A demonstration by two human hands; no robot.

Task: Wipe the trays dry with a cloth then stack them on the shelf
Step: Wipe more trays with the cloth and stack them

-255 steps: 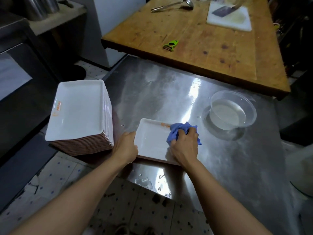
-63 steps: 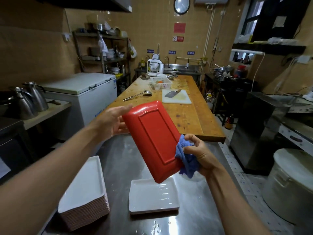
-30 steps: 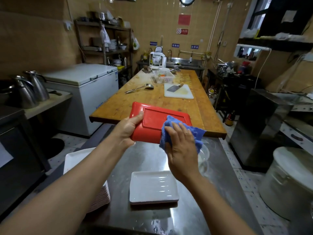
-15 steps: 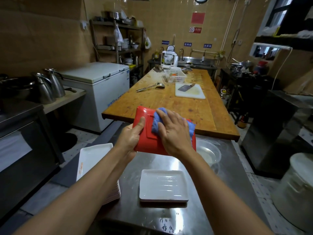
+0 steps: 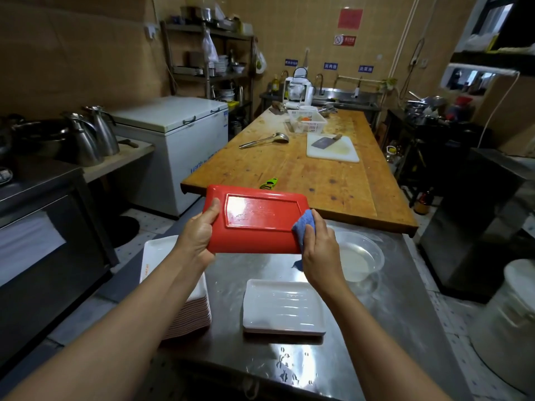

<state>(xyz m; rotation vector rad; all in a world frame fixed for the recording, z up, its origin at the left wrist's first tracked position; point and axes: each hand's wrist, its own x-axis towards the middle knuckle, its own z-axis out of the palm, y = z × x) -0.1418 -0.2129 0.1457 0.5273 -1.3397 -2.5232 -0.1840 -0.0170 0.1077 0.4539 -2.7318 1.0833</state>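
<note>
head view | red tray [image 5: 260, 219] held underside-up above the counter [image 5: 376, 328] | left hand [image 5: 199, 235] grips its left edge, right hand [image 5: 320, 250] presses blue cloth [image 5: 303, 227] on its right end | likely light, rigid, wet-slick: hold by the rims

Both forearms are seen bare from elbow to wrist; no sleeve is worn. The left hand [image 5: 199, 235] and right hand [image 5: 320, 250] are ungloved (short nails are shown).
</note>
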